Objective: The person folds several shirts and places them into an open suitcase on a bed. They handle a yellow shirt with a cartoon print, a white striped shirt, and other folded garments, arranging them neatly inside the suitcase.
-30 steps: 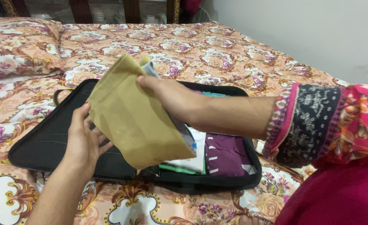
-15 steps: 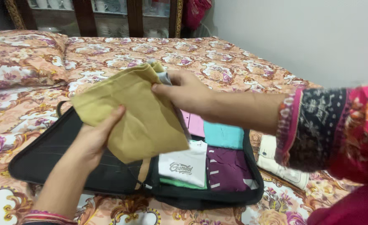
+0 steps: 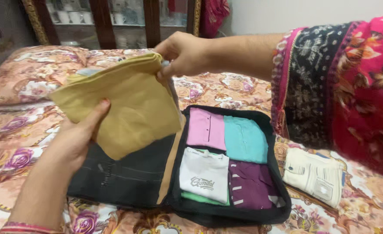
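Your right hand [image 3: 183,54] is up at the far side, fingers [image 3: 164,71] pinched shut on the top right corner of the mustard-yellow folded cloth [image 3: 122,102], with a bit of grey-white fabric showing at the same pinch (can't tell if it's a separate piece). Your left hand [image 3: 76,138] supports the cloth from below on the left, thumb over its front face and the other fingers hidden behind it, so it's gripping the lower left edge. The cloth is held in the air, tilted, above the open lid side of the black zip case [image 3: 126,177], not touching it. The case lies flat and open on the floral bedspread [image 3: 9,143]. Its right half holds four folded garments packed tight: pink shirt [image 3: 206,128] far left, teal shirt [image 3: 245,138] far right, white shirt [image 3: 204,175] near left with a green layer under it, purple garment [image 3: 250,186] near right. A cream folded item [image 3: 315,175] sits on the bedspread just right of the case, apart from it. Floral pillow [image 3: 13,80] is far left, and a dark wood glass-front cabinet [image 3: 113,21] stands behind the bed. Your right sleeve [image 3: 339,82] is pink and navy patterned, filling the upper right.
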